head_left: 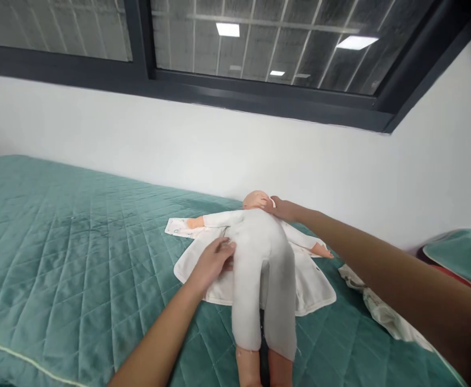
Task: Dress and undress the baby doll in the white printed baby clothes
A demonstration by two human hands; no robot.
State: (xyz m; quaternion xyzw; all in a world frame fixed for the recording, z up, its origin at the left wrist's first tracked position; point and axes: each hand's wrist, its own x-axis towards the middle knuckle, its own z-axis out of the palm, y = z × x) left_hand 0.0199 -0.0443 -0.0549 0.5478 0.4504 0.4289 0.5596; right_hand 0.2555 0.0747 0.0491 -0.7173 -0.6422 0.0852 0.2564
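Observation:
A doll [259, 242] with a white cloth body lies on a spread-out white baby garment [313, 287], its head toward the wall and its legs toward me. The doll's arms stretch out to both sides over the garment's sleeves. My left hand [215, 260] is against the left side of the doll's torso, above the garment, fingers bent and their tips partly hidden. Beside the doll's head and neck is my right hand [277, 207], its fingers wrapped round that area.
A green quilted cover [78, 258] lies under everything. Crumpled white cloth [392, 317] is at the right, with a green and red item [461, 258] beyond it. A white wall [138, 140] and dark-framed window [259, 97] stand behind.

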